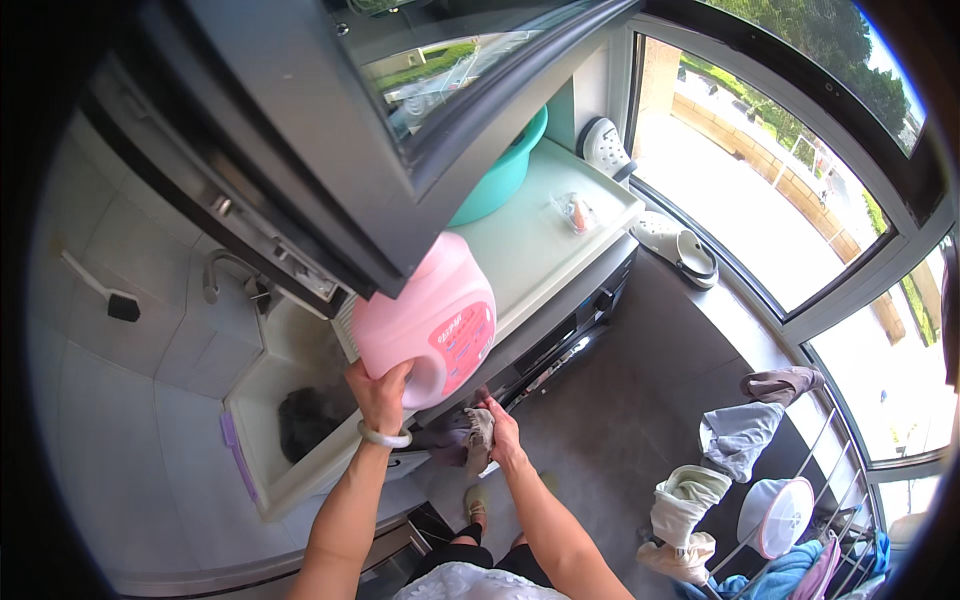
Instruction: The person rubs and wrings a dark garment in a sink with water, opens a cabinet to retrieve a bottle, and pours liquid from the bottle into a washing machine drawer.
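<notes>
My left hand (381, 396) grips the handle of a large pink plastic jug (405, 322), shaped like a laundry detergent bottle, with a printed label. It is raised above the edge between the white sink (259, 390) and the pale countertop (525, 255). A window frame corner hides the jug's top. Lower down, my right hand (504, 433) is closed around bunched beige and greyish-purple cloth (478, 442) in front of the dark machine. Dark soaked fabric (307, 424) lies in the sink.
An opened dark-framed window sash (330, 150) juts over the counter. A teal basin (502, 184) and a small plastic packet (576, 213) sit there. The dark washing machine's control panel (570, 326) lies beneath. White clogs (679, 251) stand by the window; a drying rack (821, 442) holds laundry at right.
</notes>
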The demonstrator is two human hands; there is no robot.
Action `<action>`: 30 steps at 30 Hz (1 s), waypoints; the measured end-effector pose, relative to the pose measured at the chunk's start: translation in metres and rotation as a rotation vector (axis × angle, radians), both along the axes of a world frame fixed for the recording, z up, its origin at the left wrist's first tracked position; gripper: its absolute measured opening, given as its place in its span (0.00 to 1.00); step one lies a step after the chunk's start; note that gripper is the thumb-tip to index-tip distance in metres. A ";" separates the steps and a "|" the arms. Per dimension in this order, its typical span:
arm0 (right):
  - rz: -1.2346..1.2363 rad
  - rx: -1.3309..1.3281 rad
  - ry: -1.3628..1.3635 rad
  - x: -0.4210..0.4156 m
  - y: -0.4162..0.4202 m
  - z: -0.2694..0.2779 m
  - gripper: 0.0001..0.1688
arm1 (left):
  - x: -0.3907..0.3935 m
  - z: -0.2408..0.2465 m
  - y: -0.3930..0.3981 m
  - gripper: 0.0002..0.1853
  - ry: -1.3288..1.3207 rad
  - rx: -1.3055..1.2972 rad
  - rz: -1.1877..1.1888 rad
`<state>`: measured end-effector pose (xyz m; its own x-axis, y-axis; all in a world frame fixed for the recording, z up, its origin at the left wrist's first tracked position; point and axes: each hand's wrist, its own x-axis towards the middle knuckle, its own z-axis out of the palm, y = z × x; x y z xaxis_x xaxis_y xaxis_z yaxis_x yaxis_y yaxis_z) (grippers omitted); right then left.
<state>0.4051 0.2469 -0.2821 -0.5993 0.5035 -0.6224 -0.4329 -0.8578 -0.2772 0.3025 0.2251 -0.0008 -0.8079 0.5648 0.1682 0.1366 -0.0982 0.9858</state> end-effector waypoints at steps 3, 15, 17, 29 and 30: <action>0.076 -0.104 0.116 -0.011 0.003 -0.014 0.18 | -0.001 0.011 -0.079 0.08 -0.159 -0.037 0.090; 0.011 0.165 -0.603 0.110 -0.038 0.038 0.12 | 0.009 0.035 -0.290 0.07 0.076 -0.288 0.133; -0.284 0.159 -0.675 0.129 -0.033 0.076 0.11 | 0.014 0.035 -0.300 0.08 0.097 -0.286 0.125; 0.054 1.735 -0.810 0.017 0.038 0.343 0.15 | 0.044 0.026 -0.284 0.12 0.159 -0.458 0.071; 0.319 1.563 -0.509 0.024 0.019 0.352 0.16 | 0.044 0.025 -0.279 0.12 0.169 -0.461 0.057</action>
